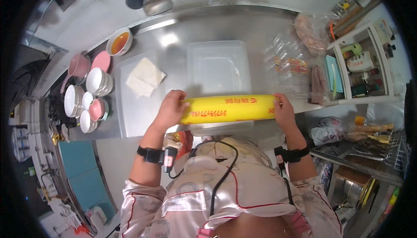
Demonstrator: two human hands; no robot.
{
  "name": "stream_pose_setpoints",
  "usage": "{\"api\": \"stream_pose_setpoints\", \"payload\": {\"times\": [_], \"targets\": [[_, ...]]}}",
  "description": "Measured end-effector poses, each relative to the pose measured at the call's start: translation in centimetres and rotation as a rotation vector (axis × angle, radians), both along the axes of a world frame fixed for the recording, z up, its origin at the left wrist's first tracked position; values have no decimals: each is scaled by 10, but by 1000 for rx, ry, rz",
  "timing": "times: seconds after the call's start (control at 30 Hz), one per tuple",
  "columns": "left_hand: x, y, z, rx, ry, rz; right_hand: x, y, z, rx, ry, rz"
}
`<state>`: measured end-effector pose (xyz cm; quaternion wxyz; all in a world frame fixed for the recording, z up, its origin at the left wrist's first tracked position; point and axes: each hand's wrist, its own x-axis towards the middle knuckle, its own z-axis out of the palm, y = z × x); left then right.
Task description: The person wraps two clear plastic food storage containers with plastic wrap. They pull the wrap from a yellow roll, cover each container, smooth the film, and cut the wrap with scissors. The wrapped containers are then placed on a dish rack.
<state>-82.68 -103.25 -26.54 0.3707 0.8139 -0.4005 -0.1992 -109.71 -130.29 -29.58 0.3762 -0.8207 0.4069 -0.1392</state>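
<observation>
Both my hands hold a yellow roll of cling film (pixel 228 109) with red print, level across the front of a steel counter. My left hand (pixel 171 109) grips its left end and my right hand (pixel 284 111) its right end. Just beyond the roll, partly behind it, lies a clear plastic container (pixel 216 64). Left of that, a folded off-white cloth (pixel 145 77) rests on a translucent plastic lid or tray (pixel 130 119).
Stacked white bowls (pixel 97 81) and a pink plate (pixel 101 61) stand at the left, near a bowl of amber liquid (pixel 119 43). Clear plastic packaging (pixel 291 65) and a white rack (pixel 345 72) are at the right. Ladles (pixel 157 2) hang at the back.
</observation>
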Motion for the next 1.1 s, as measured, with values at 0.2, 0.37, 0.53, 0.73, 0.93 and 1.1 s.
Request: {"api": "stream_pose_setpoints", "payload": {"times": [0.2,0.37,0.53,0.73,0.93,1.1], "targets": [[0,-9,-1,181,-224,-92,0,3,3,-23,10,-5],[-2,-11,-3,136,-298,-107,0,1,0,14,14,-2],[3,-8,3,152,-182,-62,1,1,0,5,32,-21],[0,-17,-1,258,-343,-156,3,2,2,8,57,-36],[6,-11,-4,139,-257,-153,2,3,5,-27,44,-25],[2,-2,3,58,-107,-64,1,5,6,-10,79,-24]]}}
